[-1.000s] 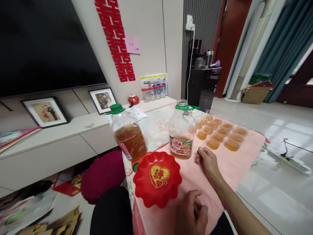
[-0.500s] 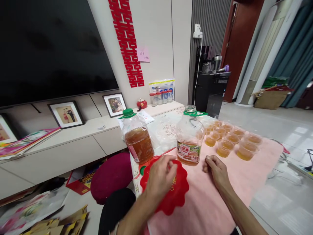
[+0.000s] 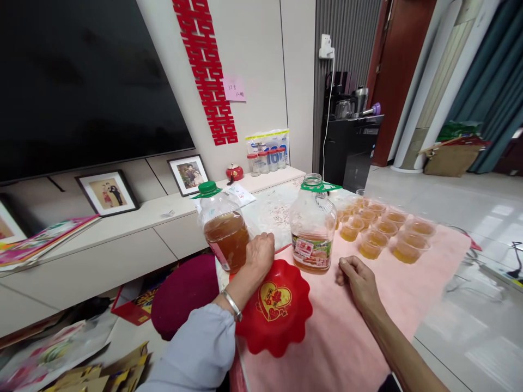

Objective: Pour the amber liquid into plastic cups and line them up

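My left hand [image 3: 260,255] reaches past the red scalloped plate [image 3: 274,307] and curls against the lower side of the capped jug of amber liquid [image 3: 224,228] at the table's left edge. Whether the fingers grip the jug is hidden. My right hand [image 3: 357,277] rests on the pink cloth [image 3: 368,326] with its fingers curled and nothing visible in them. It lies just right of the open jug with the green ring [image 3: 312,228]. Several small clear cups of amber liquid [image 3: 378,231] stand in rows beyond the right hand.
A low white cabinet [image 3: 122,239] with framed photos runs along the wall under a large dark screen [image 3: 77,81]. A red cushion [image 3: 183,294] and scattered papers lie on the floor at left. A power strip [image 3: 490,267] lies on the tiled floor at right.
My left hand has moved from over the red plate forward and left to the capped jug. The right hand has stayed in place on the cloth.
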Available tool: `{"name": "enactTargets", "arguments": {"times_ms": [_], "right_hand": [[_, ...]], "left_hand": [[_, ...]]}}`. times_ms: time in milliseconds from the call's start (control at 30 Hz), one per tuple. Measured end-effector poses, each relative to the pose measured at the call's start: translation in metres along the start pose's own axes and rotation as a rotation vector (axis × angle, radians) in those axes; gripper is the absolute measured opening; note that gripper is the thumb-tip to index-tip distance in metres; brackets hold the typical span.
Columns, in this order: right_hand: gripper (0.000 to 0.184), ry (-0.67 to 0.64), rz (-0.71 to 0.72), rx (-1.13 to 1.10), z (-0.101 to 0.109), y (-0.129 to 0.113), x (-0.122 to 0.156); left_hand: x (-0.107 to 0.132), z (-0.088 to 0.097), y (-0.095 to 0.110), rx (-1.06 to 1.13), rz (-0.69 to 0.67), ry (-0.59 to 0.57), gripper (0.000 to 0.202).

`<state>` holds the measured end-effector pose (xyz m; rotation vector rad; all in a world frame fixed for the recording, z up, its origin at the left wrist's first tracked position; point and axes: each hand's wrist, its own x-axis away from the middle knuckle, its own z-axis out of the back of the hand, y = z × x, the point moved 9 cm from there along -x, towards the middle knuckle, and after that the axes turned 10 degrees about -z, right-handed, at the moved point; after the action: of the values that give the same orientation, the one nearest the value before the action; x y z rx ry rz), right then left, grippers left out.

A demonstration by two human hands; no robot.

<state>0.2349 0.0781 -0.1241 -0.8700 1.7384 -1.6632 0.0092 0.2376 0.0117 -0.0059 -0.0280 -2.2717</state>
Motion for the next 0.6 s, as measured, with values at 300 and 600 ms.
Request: {"name": "enactTargets", "arguments": {"times_ms": [300,600], "right_hand": [[0.033,0.014,0.007,0.043,0.001,-0.006,0.002],[0.030,0.025,-0.014,0.051,0.001,-0.005,0.001]], "left_hand": [[0.037,0.043,-0.002,-0.019,-0.069,0.126,0.028],[0.124,0.002,0.003,-0.051,-0.191,0.099,0.034]]}}
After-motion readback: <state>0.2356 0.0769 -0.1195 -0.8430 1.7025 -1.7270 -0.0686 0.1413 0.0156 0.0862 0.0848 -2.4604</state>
